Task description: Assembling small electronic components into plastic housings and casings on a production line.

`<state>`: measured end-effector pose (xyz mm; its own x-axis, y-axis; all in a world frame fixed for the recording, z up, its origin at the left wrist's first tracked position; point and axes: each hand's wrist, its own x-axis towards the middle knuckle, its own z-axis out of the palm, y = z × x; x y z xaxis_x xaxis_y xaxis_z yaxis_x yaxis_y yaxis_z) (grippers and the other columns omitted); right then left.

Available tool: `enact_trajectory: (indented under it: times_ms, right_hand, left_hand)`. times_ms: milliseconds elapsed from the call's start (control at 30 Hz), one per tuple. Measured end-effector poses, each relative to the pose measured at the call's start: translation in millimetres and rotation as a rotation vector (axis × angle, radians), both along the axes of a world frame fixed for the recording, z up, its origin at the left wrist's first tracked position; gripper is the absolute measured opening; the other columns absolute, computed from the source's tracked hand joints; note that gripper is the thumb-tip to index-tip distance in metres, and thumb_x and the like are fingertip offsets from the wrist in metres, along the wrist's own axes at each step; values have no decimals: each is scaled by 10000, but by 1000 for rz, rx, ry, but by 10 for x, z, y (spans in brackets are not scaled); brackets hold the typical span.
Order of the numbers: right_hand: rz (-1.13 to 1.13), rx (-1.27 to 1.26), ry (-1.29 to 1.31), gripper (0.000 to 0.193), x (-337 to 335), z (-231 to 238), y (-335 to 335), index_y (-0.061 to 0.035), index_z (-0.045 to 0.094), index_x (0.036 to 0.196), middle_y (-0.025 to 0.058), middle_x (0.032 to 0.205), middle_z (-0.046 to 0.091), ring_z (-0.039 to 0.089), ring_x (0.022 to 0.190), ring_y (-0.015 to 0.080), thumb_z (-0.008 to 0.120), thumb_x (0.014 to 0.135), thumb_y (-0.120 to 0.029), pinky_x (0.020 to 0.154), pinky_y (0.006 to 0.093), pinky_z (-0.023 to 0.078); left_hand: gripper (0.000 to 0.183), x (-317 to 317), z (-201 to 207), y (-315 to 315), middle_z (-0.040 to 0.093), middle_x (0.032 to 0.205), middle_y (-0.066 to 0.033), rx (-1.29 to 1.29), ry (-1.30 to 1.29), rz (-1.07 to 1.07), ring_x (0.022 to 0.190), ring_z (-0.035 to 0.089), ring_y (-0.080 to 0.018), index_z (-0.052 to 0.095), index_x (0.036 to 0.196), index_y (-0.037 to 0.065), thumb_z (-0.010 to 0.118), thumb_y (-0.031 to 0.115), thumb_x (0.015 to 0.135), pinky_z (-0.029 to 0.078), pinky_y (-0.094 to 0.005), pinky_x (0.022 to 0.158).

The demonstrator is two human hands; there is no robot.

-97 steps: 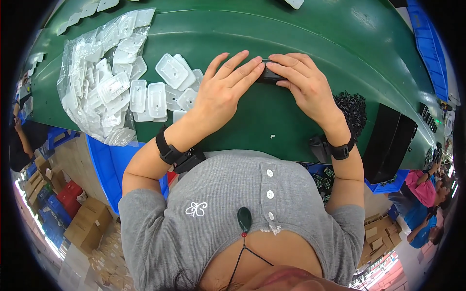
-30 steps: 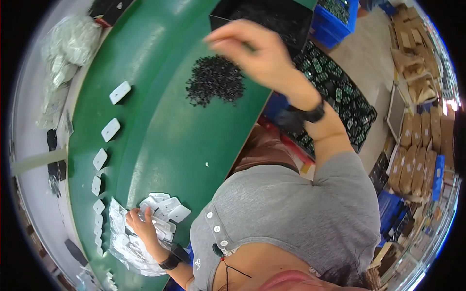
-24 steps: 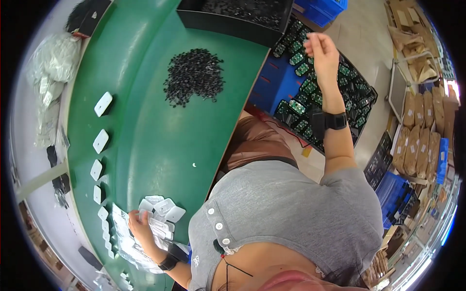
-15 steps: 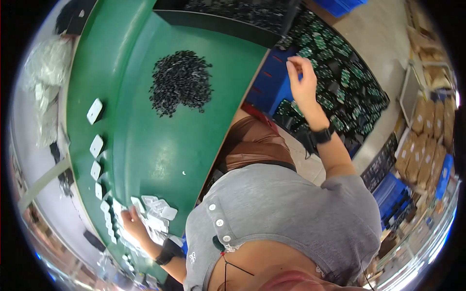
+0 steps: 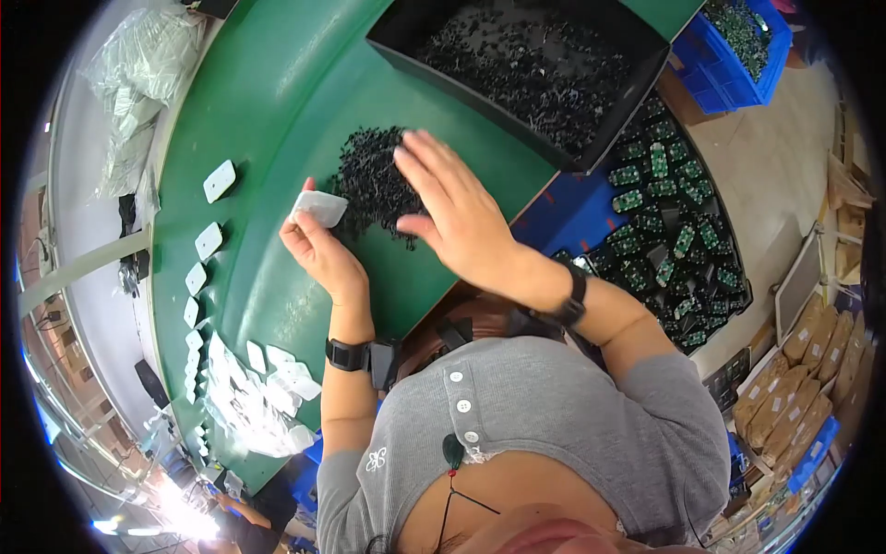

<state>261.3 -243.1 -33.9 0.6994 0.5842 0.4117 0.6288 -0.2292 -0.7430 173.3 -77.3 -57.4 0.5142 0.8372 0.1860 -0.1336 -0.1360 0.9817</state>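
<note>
Our left hand (image 5: 321, 254) pinches a white plastic piece (image 5: 321, 209) between thumb and fingers, holding it raised at the near left edge of a heap of small black parts (image 5: 374, 171). Our right hand (image 5: 461, 217) is spread, thumb well apart from the fingers, over the heap's right side; we see nothing in its grasp and cannot tell whether its fingertips touch the parts.

A row of white pieces (image 5: 220, 181) runs along the far side of the green table (image 5: 277, 277); we take these as the portion done. Judging by what lies loose, plenty remains: more white covers (image 5: 293, 377) spill from a clear bag (image 5: 231, 392), and the heap is large.

Beyond the heap sits a black box (image 5: 461, 90) of similar black parts. Below the table's edge, green circuit boards (image 5: 660, 268) fill a container, near a blue bin (image 5: 701, 88). Brown parcels (image 5: 789, 369) are stacked farther right, and a co-worker (image 5: 249, 517) shows at lower left.
</note>
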Motion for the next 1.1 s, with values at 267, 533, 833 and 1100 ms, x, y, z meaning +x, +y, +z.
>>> enact_trajectory:
  times_ms: [267, 533, 833, 1100]
  right_hand:
    - [-200, -554, -219, 487, 1096, 622, -826, -59, 451, 1308, 192, 1171, 550, 591, 982, 358, 599, 881, -241, 788, 400, 508]
    - [92, -738, -32, 471, 1368, 354, -498, -88, 393, 1342, 233, 1103, 475, 524, 1001, 429, 533, 935, -279, 876, 446, 454]
    - [170, -579, 518, 262, 1566, 327, -306, -32, 533, 1052, 84, 914, 570, 551, 938, 188, 514, 951, -273, 846, 298, 435]
    - [119, 10, 1118, 168, 1595, 558, -266, -84, 562, 992, -7, 796, 489, 428, 584, 44, 484, 970, -232, 396, 151, 260]
  left_hand:
    - [141, 259, -36, -7, 591, 1202, -182, -17, -28, -60, 1011, 568, -171, 422, 1021, 75, 423, 215, 1005, 478, -296, 861]
    - [141, 418, -40, -16, 609, 1181, -170, -5, -42, -78, 1060, 568, -181, 445, 991, 51, 419, 190, 1006, 454, -289, 897]
    - [134, 155, 94, 122, 604, 1182, -196, -45, -110, -105, 1088, 556, -191, 450, 999, 68, 431, 200, 1003, 424, -303, 933]
    - [140, -332, 59, 158, 624, 1122, -186, -112, -59, -109, 1049, 576, -189, 455, 1004, 81, 438, 220, 1003, 447, -289, 879]
